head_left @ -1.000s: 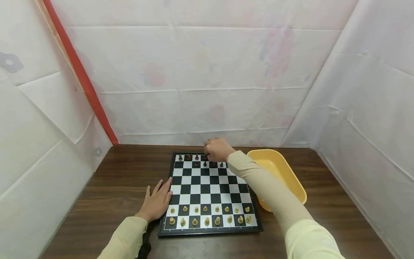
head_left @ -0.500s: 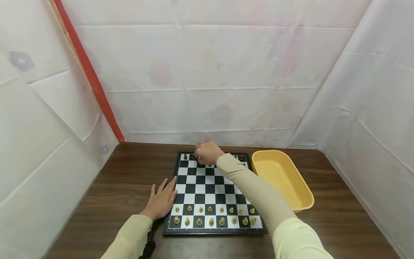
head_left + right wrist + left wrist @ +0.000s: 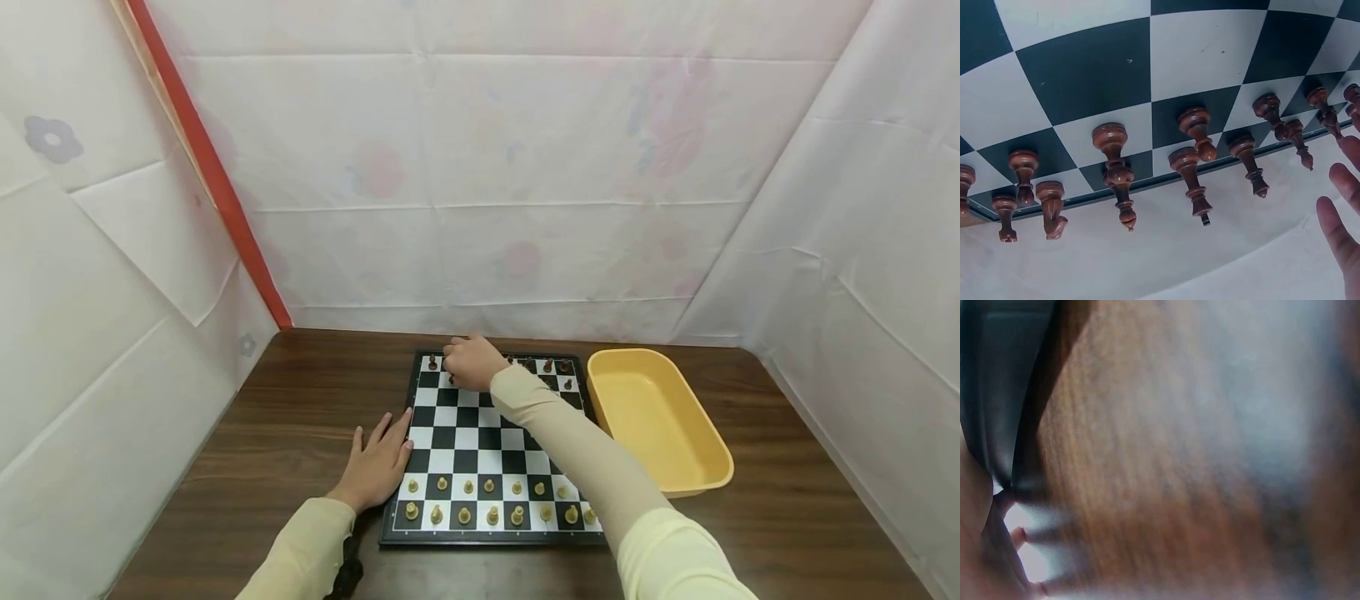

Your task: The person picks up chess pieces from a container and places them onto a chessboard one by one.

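Observation:
A black-and-white chessboard [image 3: 480, 437] lies on the dark wooden table [image 3: 285, 417]. Light pieces [image 3: 491, 500] fill its two near rows. Dark pieces [image 3: 551, 367] stand along the far rows, seen close in the right wrist view as turned brown pieces [image 3: 1113, 156]. My right hand [image 3: 465, 362] hovers knuckles-up over the far left squares; its fingers [image 3: 1338, 225] show at the frame's right edge, and whether they hold a piece is hidden. My left hand [image 3: 372, 467] lies flat on the table, fingertips touching the board's left edge [image 3: 997, 394].
An empty yellow plastic tub [image 3: 652, 417] sits on the table right of the board. White sheeting walls [image 3: 480, 208] close in the back and both sides, with a red strip [image 3: 210, 183] at the left. Bare wood [image 3: 1179, 456] lies left of the board.
My right hand has moved left along the far row, uncovering dark pieces at the right end. The left hand has stayed flat beside the board.

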